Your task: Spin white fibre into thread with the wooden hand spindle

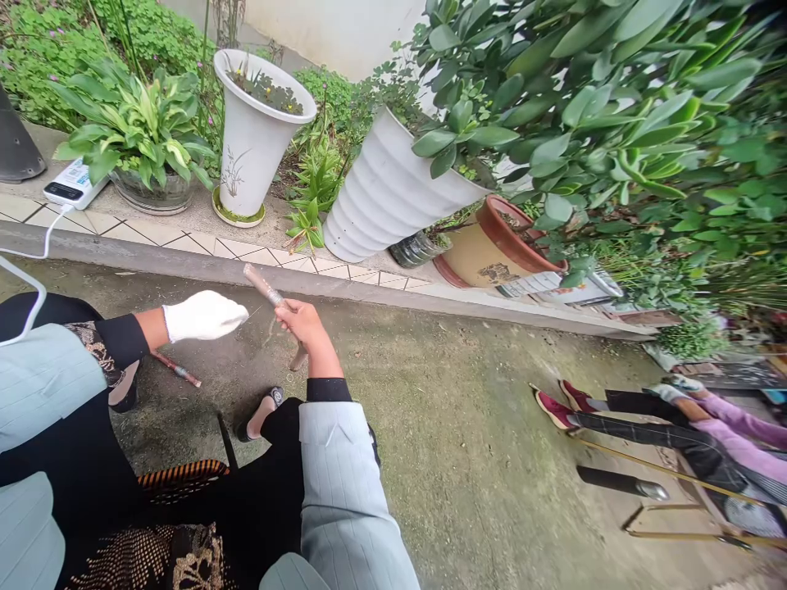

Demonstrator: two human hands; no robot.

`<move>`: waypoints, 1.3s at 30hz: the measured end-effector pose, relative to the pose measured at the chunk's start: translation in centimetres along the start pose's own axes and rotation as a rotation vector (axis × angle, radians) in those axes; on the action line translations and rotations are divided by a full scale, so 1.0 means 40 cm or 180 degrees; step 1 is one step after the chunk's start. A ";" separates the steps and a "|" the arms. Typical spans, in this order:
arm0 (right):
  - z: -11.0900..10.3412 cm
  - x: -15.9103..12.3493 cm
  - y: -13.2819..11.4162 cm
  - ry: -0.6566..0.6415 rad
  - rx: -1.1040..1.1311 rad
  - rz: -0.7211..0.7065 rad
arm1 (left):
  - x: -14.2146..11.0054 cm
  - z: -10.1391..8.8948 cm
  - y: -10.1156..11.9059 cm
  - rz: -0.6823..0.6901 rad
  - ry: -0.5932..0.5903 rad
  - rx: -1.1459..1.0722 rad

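My left hand [206, 317] wears a white glove and reaches out over the concrete floor, its fingers hidden by the cloth. A thin wire-like line seems to leave the glove's tip, too fine to identify. My bare right hand [301, 321] grips a wooden tool handle with a metal collar [263, 286], its end pointing up and left; a further piece [298, 357] shows below my fist. On the floor beneath my left hand lies a red-handled tool with a metal collar [176, 369].
A tiled concrete kerb [246, 274] runs behind the floor, bearing white planters [252, 135], a terracotta pot [495, 246] and a power bank [74, 184] with a white cable. Leafy plants fill the upper right. A seated person's legs and red shoes [557, 407] are at the right.
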State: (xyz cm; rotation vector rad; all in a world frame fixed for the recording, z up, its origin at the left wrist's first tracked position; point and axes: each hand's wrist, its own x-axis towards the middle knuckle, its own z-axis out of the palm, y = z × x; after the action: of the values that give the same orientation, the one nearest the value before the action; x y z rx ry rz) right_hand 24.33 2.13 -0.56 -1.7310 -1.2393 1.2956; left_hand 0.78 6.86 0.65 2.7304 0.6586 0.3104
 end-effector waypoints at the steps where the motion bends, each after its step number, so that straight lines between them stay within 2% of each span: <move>1: 0.004 0.006 0.008 -0.0016 -0.0377 0.0099 | -0.002 0.002 -0.001 0.0097 -0.0115 0.0168; 3: 0.009 0.009 0.017 -0.0287 -0.1065 0.0322 | -0.004 0.003 -0.003 0.0277 -0.0401 0.0470; 4: 0.010 0.007 0.017 -0.0589 -0.1318 0.0446 | -0.005 0.001 -0.004 0.0276 -0.0484 0.0518; 6: 0.009 -0.005 0.009 -0.1455 -0.1526 0.0621 | -0.002 -0.009 -0.006 0.0245 -0.0629 0.0418; 8: 0.000 -0.025 -0.008 -0.2434 -0.1238 0.0596 | 0.002 -0.024 -0.009 0.0224 -0.0666 -0.0006; 9: -0.007 -0.037 -0.019 -0.2797 -0.0922 0.0489 | 0.004 -0.032 -0.011 0.0205 -0.0651 -0.0359; 10: -0.017 -0.048 -0.030 -0.2956 -0.0536 0.0319 | 0.007 -0.040 -0.013 0.0153 -0.0606 -0.0785; 11: -0.028 -0.060 -0.041 -0.2899 -0.0109 0.0099 | 0.009 -0.048 -0.016 0.0051 -0.0544 -0.1254; 12: -0.041 -0.069 -0.052 -0.2598 0.0330 -0.0169 | 0.010 -0.053 -0.018 -0.0100 -0.0480 -0.1725; 15: -0.075 -0.084 -0.071 -0.1080 0.1428 -0.0908 | 0.009 -0.062 -0.020 -0.0631 -0.0231 -0.2688; 17: -0.091 -0.080 -0.072 -0.0227 0.1853 -0.1093 | 0.006 -0.065 -0.016 -0.0816 -0.0236 -0.2729; 20: -0.097 -0.058 -0.054 0.0503 0.1952 -0.0873 | 0.002 -0.069 0.003 -0.0483 -0.0549 -0.2143; 23: -0.083 -0.035 -0.029 0.0823 0.1282 -0.0377 | 0.002 -0.070 0.023 0.0102 -0.0712 -0.1588; 27: -0.056 -0.021 -0.017 0.1263 -0.0901 0.0014 | 0.005 -0.063 0.035 0.0378 -0.0747 -0.1340; 29: -0.045 -0.022 -0.021 0.1260 -0.1808 0.0079 | 0.005 -0.062 0.036 0.0426 -0.0729 -0.1243; 30: -0.041 -0.023 -0.023 0.1133 -0.2106 0.0123 | 0.004 -0.064 0.036 0.0441 -0.0728 -0.1206; 32: -0.031 -0.024 -0.024 0.0612 -0.2491 0.0267 | 0.002 -0.072 0.033 0.0431 -0.0741 -0.1127; 35: -0.010 -0.025 -0.016 -0.0562 -0.2718 0.0529 | 0.003 -0.088 0.016 0.0240 -0.0739 -0.0877; 37: 0.005 -0.028 -0.012 -0.1439 -0.2479 0.0634 | 0.007 -0.099 -0.005 -0.0043 -0.0667 -0.0697; 39: 0.014 -0.038 -0.018 -0.2255 -0.1903 0.0633 | 0.013 -0.106 -0.031 -0.0405 -0.0526 -0.0590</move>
State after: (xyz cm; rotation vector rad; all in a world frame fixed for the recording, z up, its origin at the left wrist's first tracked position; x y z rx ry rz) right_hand 23.48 0.95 0.44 -1.8805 -2.0583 1.8915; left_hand -0.47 9.21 4.23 2.4927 0.7153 0.1081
